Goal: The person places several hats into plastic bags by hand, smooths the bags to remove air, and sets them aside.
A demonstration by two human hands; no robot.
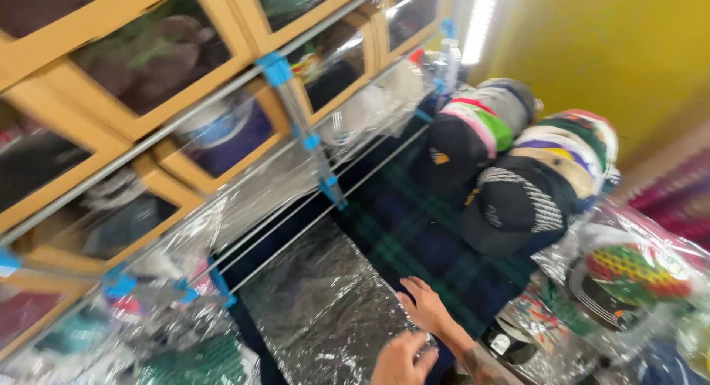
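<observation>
Below us, our two hands meet at the near edge of a crinkled clear plastic sheet [322, 304] laid over a dark green and blue plaid cloth [414, 237] that covers the stall surface. Our right hand [425, 305] lies flat and wide, fingers spread, on the sheet's right edge where it meets the cloth. Our left hand [401, 359] sits just beside it, low in view, fingers curled toward the sheet; we cannot tell whether it grips anything. Stacks of caps [518, 163] crowd the cloth to the right, with bagged caps [629, 274] nearer us. A metal rack [296, 126] with blue joints crosses the left side, before wooden cubbies [140, 67] holding more hats. A yellow wall [614, 45] rises at the far right.
</observation>
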